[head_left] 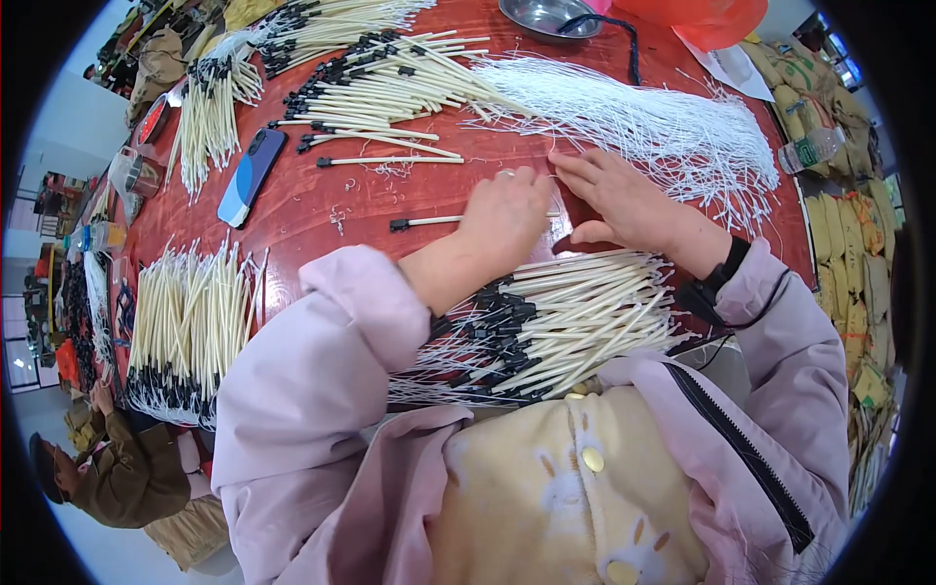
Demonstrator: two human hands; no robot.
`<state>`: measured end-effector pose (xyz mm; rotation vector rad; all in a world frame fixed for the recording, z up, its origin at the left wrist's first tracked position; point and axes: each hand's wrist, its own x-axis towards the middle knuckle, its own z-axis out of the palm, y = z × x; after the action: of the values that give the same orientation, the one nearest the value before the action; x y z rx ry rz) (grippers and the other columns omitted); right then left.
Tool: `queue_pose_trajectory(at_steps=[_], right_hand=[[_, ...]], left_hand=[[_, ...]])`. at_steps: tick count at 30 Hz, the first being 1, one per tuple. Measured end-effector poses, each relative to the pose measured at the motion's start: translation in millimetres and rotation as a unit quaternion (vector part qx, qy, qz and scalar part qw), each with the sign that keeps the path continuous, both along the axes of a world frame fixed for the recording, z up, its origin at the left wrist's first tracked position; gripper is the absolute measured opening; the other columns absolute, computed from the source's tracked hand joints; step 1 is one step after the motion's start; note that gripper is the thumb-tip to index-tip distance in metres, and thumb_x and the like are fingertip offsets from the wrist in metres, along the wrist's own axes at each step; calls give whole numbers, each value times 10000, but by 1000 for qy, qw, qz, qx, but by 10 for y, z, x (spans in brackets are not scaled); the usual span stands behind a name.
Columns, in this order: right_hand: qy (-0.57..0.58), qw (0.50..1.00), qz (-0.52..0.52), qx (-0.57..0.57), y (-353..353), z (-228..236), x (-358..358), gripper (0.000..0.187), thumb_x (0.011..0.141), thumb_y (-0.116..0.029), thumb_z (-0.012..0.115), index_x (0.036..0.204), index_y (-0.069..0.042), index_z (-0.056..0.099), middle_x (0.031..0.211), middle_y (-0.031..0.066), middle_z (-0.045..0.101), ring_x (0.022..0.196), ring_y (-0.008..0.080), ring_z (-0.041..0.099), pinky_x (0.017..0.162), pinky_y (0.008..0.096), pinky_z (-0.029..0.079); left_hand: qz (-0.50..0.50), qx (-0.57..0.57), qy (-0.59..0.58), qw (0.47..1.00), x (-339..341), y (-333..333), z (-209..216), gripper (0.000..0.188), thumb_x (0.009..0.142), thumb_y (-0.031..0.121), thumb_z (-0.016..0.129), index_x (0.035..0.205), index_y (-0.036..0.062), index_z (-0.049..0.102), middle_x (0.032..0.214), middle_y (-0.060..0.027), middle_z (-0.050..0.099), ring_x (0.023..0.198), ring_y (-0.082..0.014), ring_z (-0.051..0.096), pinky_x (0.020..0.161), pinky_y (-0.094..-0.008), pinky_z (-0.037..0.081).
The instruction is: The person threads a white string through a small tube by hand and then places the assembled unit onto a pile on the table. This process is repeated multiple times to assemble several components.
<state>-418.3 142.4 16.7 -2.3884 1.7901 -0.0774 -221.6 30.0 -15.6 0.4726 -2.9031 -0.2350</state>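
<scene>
From where I stand, the left hand (507, 216) covers the middle of the lone stick (429, 221), its fingertips tucked out of sight. The left sleeve (307, 380) blocks part of the near bundle's white threads (434, 361). The far edge of view cuts off the metal bowl (546, 14) and red bag (717, 24). Over left, whatever the co-worker's hand (100, 397) touches is too small to tell.

The left arm (331, 361) and right arm (790, 341) bend inward; the left hand (507, 216) shows its back, fingers curled, while the right hand (629, 200) reaches leftward just beside it, fingers extended, thumb apart
</scene>
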Motion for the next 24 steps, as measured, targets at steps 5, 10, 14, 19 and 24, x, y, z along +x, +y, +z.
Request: queue_pose_trajectory(at_steps=[5, 10, 14, 19, 24], right_hand=[[17, 999, 33, 25, 127, 44, 22, 924, 873, -640, 568, 1411, 106, 484, 1564, 197, 398, 1345, 382, 423, 1145, 485, 343], [15, 999, 38, 12, 347, 13, -64, 983, 889, -727, 454, 1417, 102, 484, 1550, 204, 417, 1338, 379, 425, 1138, 481, 344], [14, 1000, 15, 6, 427, -6, -134, 949, 890, -685, 511, 1425, 98, 478, 1555, 204, 408, 1340, 384, 424, 1142, 478, 341], [-16, 999, -42, -3, 265, -6, -40, 908, 895, -635, 557, 1433, 90, 474, 1560, 204, 399, 1350, 388, 416, 1153, 470, 334], [3, 1000, -4, -13, 112, -34, 86, 861, 900, -580, 590, 1436, 83, 474, 1564, 203, 394, 1354, 390, 409, 1158, 465, 331]], left_hand=[[-26, 18, 25, 999, -190, -51, -129, 193, 872, 146, 663, 1015, 34, 595, 972, -135, 643, 947, -319, 668, 774, -443, 560], [-28, 27, 12, 999, -82, -137, -133, 179, 886, 135, 665, 1008, 31, 584, 965, -151, 633, 944, -350, 654, 793, -450, 550], [1, 67, 17, 998, 2, -164, -67, 175, 876, 119, 670, 1007, 37, 588, 986, -155, 627, 959, -351, 646, 798, -451, 546], [-3, 59, 52, 997, -65, -155, -131, 185, 860, 107, 682, 1003, 43, 585, 1001, -160, 619, 965, -352, 640, 795, -450, 542], [-18, 36, 44, 998, -57, -204, -202, 205, 846, 110, 697, 1000, 35, 585, 1009, -157, 616, 964, -350, 637, 790, -445, 541]])
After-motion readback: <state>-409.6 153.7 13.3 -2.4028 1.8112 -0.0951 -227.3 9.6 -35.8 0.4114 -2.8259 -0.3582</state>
